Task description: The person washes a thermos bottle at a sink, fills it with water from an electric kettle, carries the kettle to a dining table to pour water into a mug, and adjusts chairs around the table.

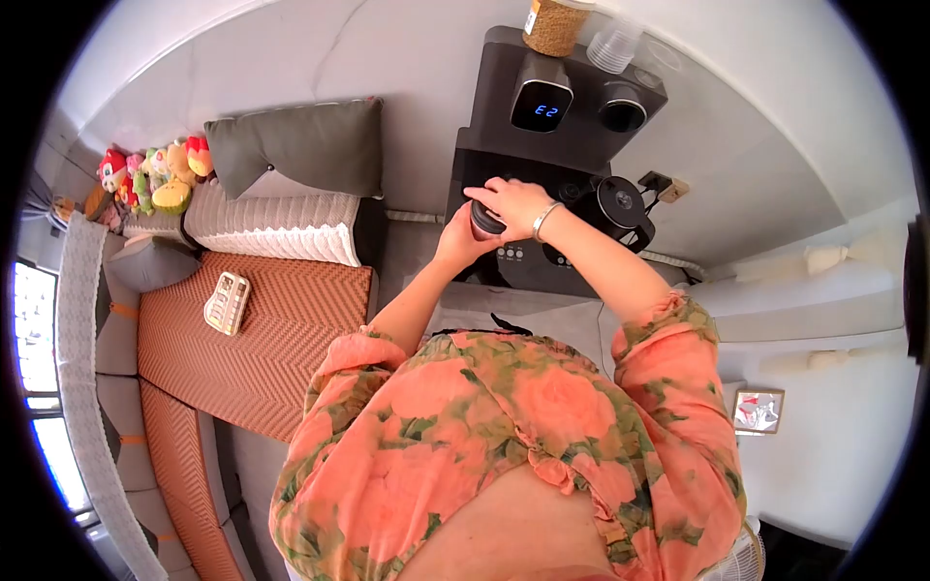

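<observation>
My left hand [463,239] is wrapped around the side of a small cup with a dark lid [487,219]; most of its body is hidden by my fingers. From above, my right hand [515,206], with a silver bangle at the wrist, grips the dark lid. Both hands are over the lower ledge of a black water dispenser [572,107], whose display glows blue. A black electric kettle [621,200] stands on the dispenser, just right of my right wrist. Round buttons show on the ledge below my hands.
A woven-look canister [555,26] and stacked clear plastic cups [613,48] stand on top of the dispenser. Plugs sit in a wall socket [672,188] at right. To the left is a sofa [281,310] with a grey cushion [310,145], plush toys [172,184] and a compartment tray [229,303].
</observation>
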`<action>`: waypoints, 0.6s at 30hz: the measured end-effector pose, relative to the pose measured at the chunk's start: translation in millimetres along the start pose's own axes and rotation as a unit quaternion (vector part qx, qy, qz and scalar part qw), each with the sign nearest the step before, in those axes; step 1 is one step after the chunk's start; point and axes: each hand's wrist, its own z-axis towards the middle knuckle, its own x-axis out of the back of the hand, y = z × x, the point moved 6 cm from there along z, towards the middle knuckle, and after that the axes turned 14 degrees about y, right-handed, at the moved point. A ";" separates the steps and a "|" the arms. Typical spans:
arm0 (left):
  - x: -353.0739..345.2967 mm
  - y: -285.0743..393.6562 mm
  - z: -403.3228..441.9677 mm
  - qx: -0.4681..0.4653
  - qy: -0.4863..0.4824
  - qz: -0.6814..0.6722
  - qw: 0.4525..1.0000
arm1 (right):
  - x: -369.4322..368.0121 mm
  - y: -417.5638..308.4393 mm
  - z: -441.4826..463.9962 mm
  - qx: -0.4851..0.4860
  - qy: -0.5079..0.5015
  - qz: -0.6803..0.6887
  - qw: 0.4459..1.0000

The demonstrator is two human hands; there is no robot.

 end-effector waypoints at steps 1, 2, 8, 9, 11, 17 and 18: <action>-1.3 -1.3 0.7 -0.004 -0.003 0.002 1.000 | -3.8 0.1 1.8 -0.019 -0.001 -0.002 1.000; -3.3 -4.8 0.1 0.011 -0.011 0.001 1.000 | -7.3 1.6 1.8 -0.044 -0.004 -0.009 0.999; 2.0 0.0 0.0 0.033 -0.005 0.034 0.999 | 1.5 2.7 -6.9 -0.081 0.050 0.029 0.995; 2.5 1.0 1.6 0.030 -0.009 0.037 0.999 | 6.3 0.1 -11.8 -0.049 0.127 0.052 0.989; 5.3 4.6 7.5 0.014 0.012 0.027 0.999 | 7.9 2.3 -28.0 -0.023 0.205 0.052 0.977; 13.2 -3.8 35.2 0.030 0.070 -0.010 0.997 | 56.1 32.1 -122.9 -0.137 0.376 0.195 0.896; 12.1 -9.4 39.0 0.039 0.074 -0.012 0.996 | 56.0 44.9 -141.8 -0.162 0.399 0.176 0.885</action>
